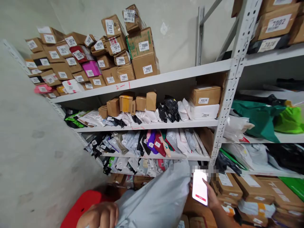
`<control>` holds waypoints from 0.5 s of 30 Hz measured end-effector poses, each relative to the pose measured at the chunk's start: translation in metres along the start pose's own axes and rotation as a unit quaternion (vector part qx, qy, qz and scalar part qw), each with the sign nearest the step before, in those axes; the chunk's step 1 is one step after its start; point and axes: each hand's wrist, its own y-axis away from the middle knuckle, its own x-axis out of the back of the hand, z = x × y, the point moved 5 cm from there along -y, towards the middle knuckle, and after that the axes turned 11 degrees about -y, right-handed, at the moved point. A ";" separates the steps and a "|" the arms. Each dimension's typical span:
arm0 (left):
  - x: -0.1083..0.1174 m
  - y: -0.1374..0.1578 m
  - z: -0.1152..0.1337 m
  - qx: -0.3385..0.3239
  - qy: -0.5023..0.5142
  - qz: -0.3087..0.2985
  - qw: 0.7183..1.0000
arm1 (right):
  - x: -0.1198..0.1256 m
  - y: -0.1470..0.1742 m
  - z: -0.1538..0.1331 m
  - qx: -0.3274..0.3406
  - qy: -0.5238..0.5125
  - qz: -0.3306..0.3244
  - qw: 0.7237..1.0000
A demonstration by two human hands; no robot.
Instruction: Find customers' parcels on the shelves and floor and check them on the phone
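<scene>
Head view: at 6 o'clock the left hand (101, 215) is closed on the edge of a grey bag (156, 199), which rises toward the frame's middle. At 5 o'clock the right hand (211, 198) grips a lit phone (199, 186), just beside the bag's upper right edge. A red stool (80, 205) sits at 7 o'clock. Behind, at 12 o'clock, a shelf (166, 76) carries numbered boxes (142, 57); lower levels hold soft parcels (166, 142).

One head cam, looks fwd and slightly down at shelf rack (166, 77) close ahead; left hand (99, 216) and right hand (210, 196) at bottom edge, very near lens.
</scene>
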 end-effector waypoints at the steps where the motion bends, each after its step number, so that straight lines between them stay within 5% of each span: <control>1: 0.000 -0.016 -0.006 -0.027 0.046 -0.042 0.998 | 0.001 -0.006 -0.014 0.012 0.001 0.004 1.000; 4: 0.009 -0.044 -0.019 -0.096 0.153 -0.187 0.966 | -0.003 -0.023 -0.043 0.008 0.035 0.020 0.999; 6: 0.026 -0.044 -0.027 -0.106 0.183 -0.230 0.950 | -0.010 -0.031 -0.049 -0.018 0.054 0.024 0.998; 11: 0.088 -0.004 -0.069 0.124 0.124 -0.201 0.964 | -0.035 -0.034 -0.037 -0.032 0.027 -0.007 0.999; 13: 0.117 0.005 -0.071 0.118 0.116 -0.179 0.970 | -0.046 -0.030 -0.024 -0.022 0.015 0.013 1.000; 15: 0.151 0.004 -0.058 0.028 0.145 -0.113 0.982 | -0.062 -0.024 -0.006 -0.018 0.022 0.027 0.999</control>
